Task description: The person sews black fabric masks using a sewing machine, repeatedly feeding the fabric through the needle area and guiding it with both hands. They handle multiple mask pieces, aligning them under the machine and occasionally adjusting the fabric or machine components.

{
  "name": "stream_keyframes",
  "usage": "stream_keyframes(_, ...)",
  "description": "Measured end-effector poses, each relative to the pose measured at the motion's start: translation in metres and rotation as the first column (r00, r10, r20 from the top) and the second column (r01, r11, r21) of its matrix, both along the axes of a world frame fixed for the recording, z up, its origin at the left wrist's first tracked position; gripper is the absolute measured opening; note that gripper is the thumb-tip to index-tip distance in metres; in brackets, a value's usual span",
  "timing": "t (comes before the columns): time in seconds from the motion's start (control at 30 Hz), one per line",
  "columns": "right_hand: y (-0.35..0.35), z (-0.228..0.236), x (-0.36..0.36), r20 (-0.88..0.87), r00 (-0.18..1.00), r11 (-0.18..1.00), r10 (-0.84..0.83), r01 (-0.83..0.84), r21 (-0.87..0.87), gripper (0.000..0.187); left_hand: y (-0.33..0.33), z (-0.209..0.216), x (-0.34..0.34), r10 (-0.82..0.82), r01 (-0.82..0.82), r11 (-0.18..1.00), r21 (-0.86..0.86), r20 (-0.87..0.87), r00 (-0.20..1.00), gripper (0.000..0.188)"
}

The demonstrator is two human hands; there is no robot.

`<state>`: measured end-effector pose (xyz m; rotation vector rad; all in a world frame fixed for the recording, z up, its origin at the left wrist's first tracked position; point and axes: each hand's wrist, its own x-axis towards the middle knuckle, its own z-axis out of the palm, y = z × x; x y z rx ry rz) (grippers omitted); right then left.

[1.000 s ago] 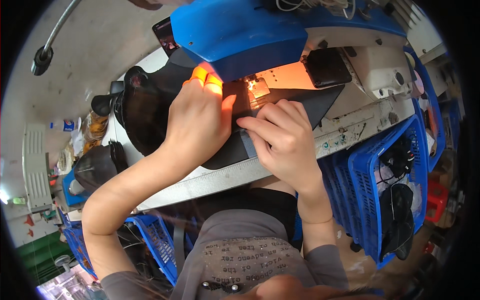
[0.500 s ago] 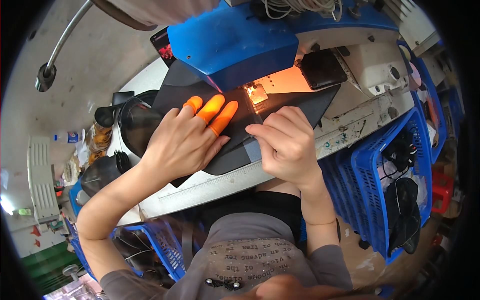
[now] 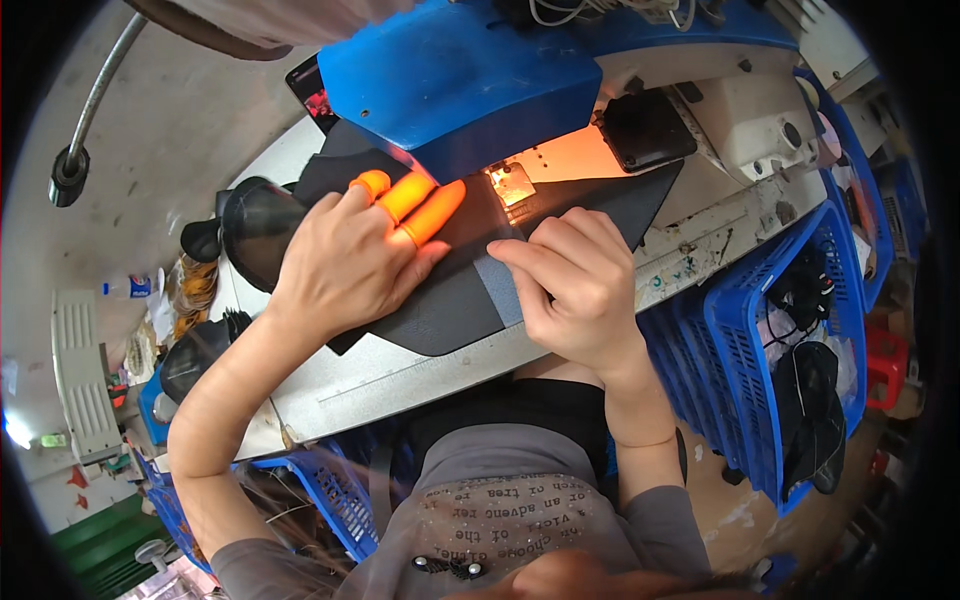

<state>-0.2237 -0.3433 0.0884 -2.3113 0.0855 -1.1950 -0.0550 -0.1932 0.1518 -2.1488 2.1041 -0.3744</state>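
A black sheet of material (image 3: pixel 450 315) lies across the sewing machine bed, under the blue machine head (image 3: pixel 460 90). My left hand (image 3: pixel 350 250) presses on the sheet left of the lit needle area (image 3: pixel 512 184), its fingers stretched out, with orange finger covers (image 3: pixel 405 200) on three of them. Just on the near side of the needle area, my right hand (image 3: pixel 575 285) is closed in a pinch over the sheet. What its fingertips grip, if anything, is too small to make out. Between the hands a grey-blue patch (image 3: pixel 498 290) shows on the sheet.
A black rounded piece (image 3: pixel 262 235) sits left of the sheet. Beyond it leans a phone (image 3: pixel 315 95). A black box (image 3: pixel 648 130) rests on the machine bed. Blue baskets (image 3: pixel 740 370) holding black items stand to the right, another basket (image 3: pixel 335 500) lower left. The table edge (image 3: pixel 390 395) bears a ruler scale.
The view has shifted slightly. My left hand and the black sheet have slid a little toward the far left, and more of the grey-blue patch shows. My right hand stays pinched near the needle area.
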Motion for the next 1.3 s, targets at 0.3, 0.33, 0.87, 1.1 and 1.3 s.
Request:
stream_keyframes(0.3,-0.001,-0.006,-0.004,-0.014,1.000,1.000,-0.009,0.009,-0.010,0.023,-0.009,-0.006,0.017,-0.050,0.047,0.988,-0.144,-0.019,0.999,0.033)
stream_keyframes(0.33,-0.002,-0.006,-0.005,-0.013,1.000,1.000,-0.008,0.008,-0.003,0.023,-0.011,-0.004,0.017,-0.035,0.032,0.990,-0.138,-0.020,0.999,0.029)
stream_keyframes(0.87,-0.002,-0.002,-0.006,0.021,1.000,0.998,-0.012,0.010,0.056,0.021,-0.015,-0.010,-0.018,0.251,-0.218,0.951,-0.219,0.137,0.958,0.030)
stream_keyframes(1.1,-0.001,-0.004,-0.005,-0.002,1.000,0.999,-0.026,0.026,0.047,0.018,-0.028,-0.017,-0.064,0.526,-0.486,0.834,-0.263,0.106,0.844,0.035)
stream_keyframes(1.3,-0.001,-0.002,-0.007,-0.021,0.999,0.998,-0.028,0.029,0.051,0.017,-0.032,-0.021,-0.064,0.562,-0.526,0.803,-0.282,0.063,0.825,0.035)
